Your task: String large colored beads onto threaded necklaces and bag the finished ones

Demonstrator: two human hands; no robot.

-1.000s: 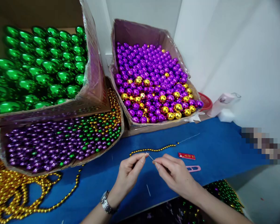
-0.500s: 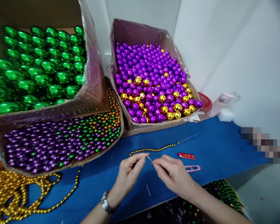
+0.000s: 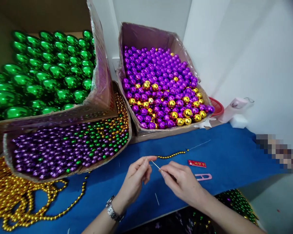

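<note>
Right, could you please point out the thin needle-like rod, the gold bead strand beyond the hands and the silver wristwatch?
Thin needle-like rod (image 3: 156, 165): head view, middle of its bare shaft.
Gold bead strand (image 3: 172, 156): head view, midway along visible beads.
Silver wristwatch (image 3: 113, 212): head view, metal band.

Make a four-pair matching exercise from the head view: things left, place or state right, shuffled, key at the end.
Things
1. right hand
2. silver watch
3. red packet
4. large green balls

Place or state
A. lying flat on the blue cloth
B. inside the cardboard box at upper left
C. pinching a thin pale rod
D. worn at the wrist of the left hand

Pairs: 1-C, 2-D, 3-A, 4-B
</note>
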